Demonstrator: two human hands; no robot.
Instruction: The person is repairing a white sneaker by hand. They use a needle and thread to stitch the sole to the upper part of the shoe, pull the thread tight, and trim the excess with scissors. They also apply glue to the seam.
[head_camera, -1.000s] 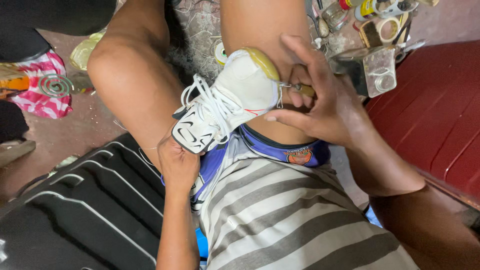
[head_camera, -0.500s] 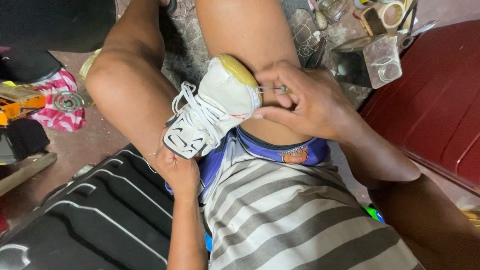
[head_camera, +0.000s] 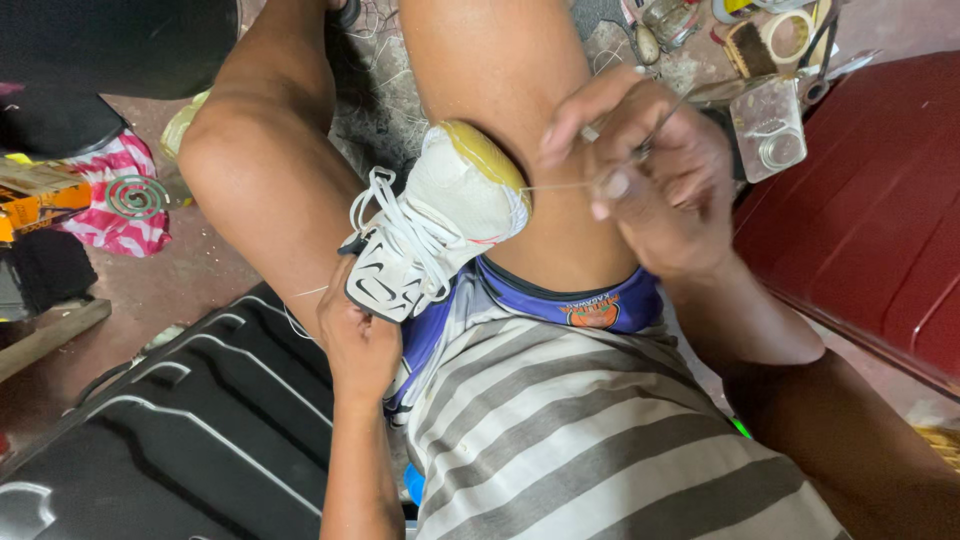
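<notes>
While the left hand (head_camera: 358, 340) grips the white shoe (head_camera: 430, 225) wedged between the knees, the right hand's (head_camera: 650, 185) fingers (head_camera: 612, 185) pinch a needle (head_camera: 655, 135) and taut thread (head_camera: 560, 186). Nearby lie a black case (head_camera: 170, 440), a red seat (head_camera: 870, 210), a clear box (head_camera: 768, 128), tape (head_camera: 788, 35) and a green coil (head_camera: 137, 196).

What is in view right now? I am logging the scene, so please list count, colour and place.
shoe: one, white with yellow sole, between the knees
thread: one, pale, taut from shoe toe to right hand
case: one, black ribbed, lower left
red surface: one, right side
clear box: one, top right
tape roll: one, pale, top right
coil: one, green, on pink striped cloth, left
left hand: at the shoe's heel
right hand: fingers pinching the thread
</notes>
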